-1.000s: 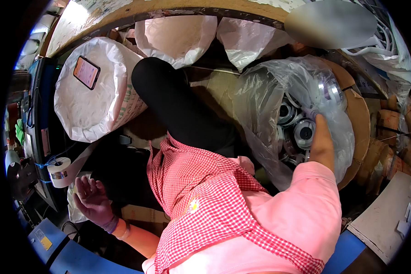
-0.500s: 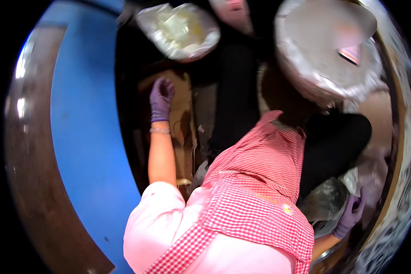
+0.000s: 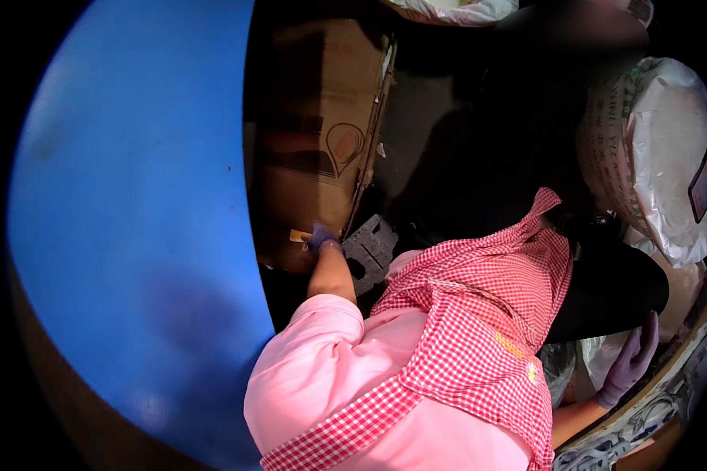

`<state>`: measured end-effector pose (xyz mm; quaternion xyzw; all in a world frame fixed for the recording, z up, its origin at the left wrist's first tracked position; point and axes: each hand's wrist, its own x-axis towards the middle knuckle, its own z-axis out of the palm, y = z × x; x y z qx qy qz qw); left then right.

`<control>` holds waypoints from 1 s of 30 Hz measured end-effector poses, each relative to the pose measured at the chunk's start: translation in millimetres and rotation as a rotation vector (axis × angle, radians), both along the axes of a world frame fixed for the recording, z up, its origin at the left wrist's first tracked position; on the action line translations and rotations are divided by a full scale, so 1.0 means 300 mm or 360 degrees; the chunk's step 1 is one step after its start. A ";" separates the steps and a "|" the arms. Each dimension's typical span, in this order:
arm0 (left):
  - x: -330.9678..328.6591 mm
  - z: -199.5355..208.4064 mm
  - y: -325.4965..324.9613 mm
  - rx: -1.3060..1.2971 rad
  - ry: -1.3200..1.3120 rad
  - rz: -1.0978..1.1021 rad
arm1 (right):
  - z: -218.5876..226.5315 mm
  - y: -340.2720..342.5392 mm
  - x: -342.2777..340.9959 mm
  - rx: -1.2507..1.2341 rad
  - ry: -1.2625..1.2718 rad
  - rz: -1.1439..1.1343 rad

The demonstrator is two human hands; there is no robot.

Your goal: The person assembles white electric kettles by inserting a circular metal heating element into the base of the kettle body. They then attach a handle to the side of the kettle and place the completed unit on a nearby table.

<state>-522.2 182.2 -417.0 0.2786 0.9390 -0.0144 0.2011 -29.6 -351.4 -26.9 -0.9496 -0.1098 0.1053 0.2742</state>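
My left hand (image 3: 322, 237), in a purple glove, reaches down at the near end of a flattened brown cardboard piece (image 3: 342, 71). Right beside its fingers is a small yellowish piece (image 3: 298, 235); whether they grip it I cannot make out, as the fingers are dark and blurred. A grey slotted block (image 3: 371, 250) lies just right of that hand. At the lower right, my right hand (image 3: 632, 359), also purple-gloved, has its fingers stretched out with nothing seen in them. Clear plastic bags (image 3: 597, 353) lie beside it.
A broad blue surface (image 3: 141, 196) fills the left side. On the right stands a round sack-like bundle (image 3: 613, 149) topped with white plastic, a phone (image 3: 705, 183) lying on it. Another plastic-lined container (image 3: 456, 11) shows at the top edge. Grey netting-like material (image 3: 636, 424) lies at lower right.
The view has turned left and down. My left hand has drawn back toward me, down to the yellowish piece. My right hand stays low at the right, its fingers still extended.
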 end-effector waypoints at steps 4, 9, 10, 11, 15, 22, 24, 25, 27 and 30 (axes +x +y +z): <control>0.417 0.188 0.143 0.0284 0.0010 -0.0186 | 0.043 0.143 0.124 -0.0182 -0.0040 0.0355; 0.585 0.196 0.553 0.0536 0.0297 -0.0777 | 0.063 0.252 0.114 -0.0273 0.0085 0.0426; 0.602 0.211 0.584 0.0505 0.0303 -0.0729 | 0.116 0.234 0.106 -0.0342 0.0127 0.0379; 0.498 0.167 0.679 0.0621 0.0420 -0.0728 | 0.126 0.225 0.118 -0.0438 0.0165 0.0347; 0.413 0.183 0.958 0.0703 0.0392 -0.0825 | 0.158 0.227 0.109 -0.0628 0.0320 0.0239; 0.355 0.391 1.264 -0.0113 0.1409 -0.2259 | 0.160 0.279 0.218 -0.0569 0.0527 0.0200; 0.489 0.410 1.214 -0.0587 0.1494 -0.2271 | 0.158 0.332 0.228 -0.0630 0.0482 0.0247; 0.597 0.445 1.155 -0.0889 0.1466 -0.2167 | 0.151 0.334 0.222 -0.0610 0.0476 0.0249; 0.617 0.481 1.014 -0.1101 0.1501 -0.2126 | 0.134 0.329 0.229 -0.0648 0.0424 0.0376; 0.335 0.281 0.794 -0.0837 0.1677 -0.2450 | 0.135 0.329 0.205 -0.0515 0.0469 0.0334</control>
